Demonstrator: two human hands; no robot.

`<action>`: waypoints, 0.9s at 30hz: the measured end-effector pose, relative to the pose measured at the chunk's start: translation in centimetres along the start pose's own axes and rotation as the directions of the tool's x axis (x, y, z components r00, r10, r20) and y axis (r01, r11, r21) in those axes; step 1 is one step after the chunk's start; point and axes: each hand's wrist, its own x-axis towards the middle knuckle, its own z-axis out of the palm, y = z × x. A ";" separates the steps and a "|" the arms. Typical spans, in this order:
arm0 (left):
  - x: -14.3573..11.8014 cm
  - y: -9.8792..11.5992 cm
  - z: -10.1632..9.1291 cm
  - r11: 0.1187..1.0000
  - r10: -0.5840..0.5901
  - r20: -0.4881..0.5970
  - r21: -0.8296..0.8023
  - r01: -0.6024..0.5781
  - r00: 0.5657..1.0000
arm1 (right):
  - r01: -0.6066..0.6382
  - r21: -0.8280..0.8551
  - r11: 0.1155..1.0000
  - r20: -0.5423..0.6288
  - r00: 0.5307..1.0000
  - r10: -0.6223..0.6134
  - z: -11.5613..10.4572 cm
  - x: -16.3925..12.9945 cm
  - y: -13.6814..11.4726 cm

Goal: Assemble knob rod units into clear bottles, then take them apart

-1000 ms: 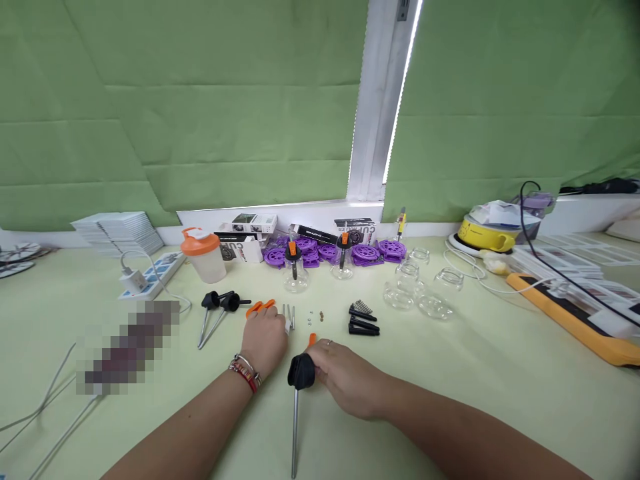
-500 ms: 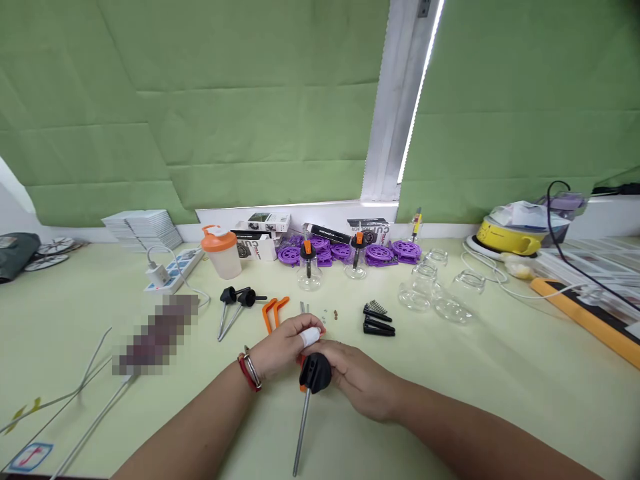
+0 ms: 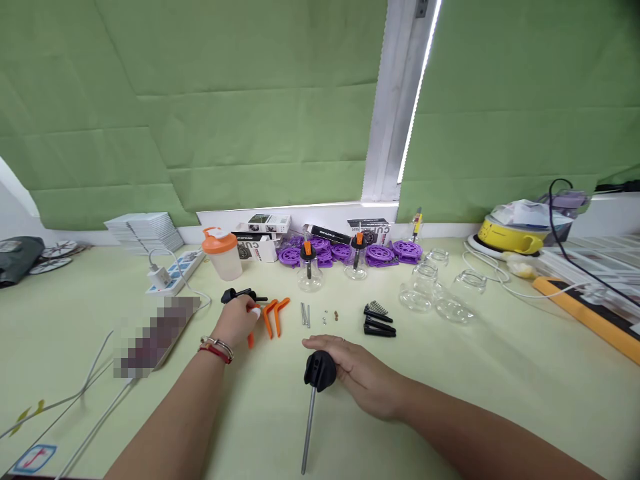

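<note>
My right hand [image 3: 363,373] is closed on a black plastic cap with a metal rod [image 3: 320,371]; the rod slants down toward me. Over on the left, my left hand [image 3: 234,323] has its fingers around an orange angled handle [image 3: 251,339], near the table surface; a white wrap covers one finger. Just right of it lie two more orange handles [image 3: 279,317]. Beyond that hand sit black caps with rods [image 3: 229,295], partly hidden by it. Long screws [image 3: 305,315], small metal bits [image 3: 325,317] and brass-coloured pieces [image 3: 336,315] rest in the middle.
Black tapered handles [image 3: 379,327] and a pile of small metal parts [image 3: 379,307] lie right of centre. Behind are glass jars [image 3: 417,297], purple plastic parts [image 3: 380,255] and a shaker bottle [image 3: 223,257]. A power strip [image 3: 177,275] and cables occupy the left.
My left hand has moved left, away from my right hand, carrying the orange handle toward the other two. My right hand still holds the black cap and rod in nearly the same place.
</note>
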 end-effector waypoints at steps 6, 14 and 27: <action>0.2 0.8 1.8 0.993 0.100 0.013 0.062 -0.101 0.995 | 0.013 -0.043 0.999 0.019 1.000 -0.012 -0.1 0.0 -0.3; -0.1 1.9 2.3 0.968 0.242 -0.039 0.083 -0.238 0.970 | 0.033 -0.056 0.998 -0.008 0.999 -0.034 0.1 0.0 0.5; -7.8 8.2 1.1 0.683 0.715 0.138 -0.345 -0.643 0.685 | -0.133 0.185 0.974 -0.233 0.957 0.175 0.1 1.1 2.6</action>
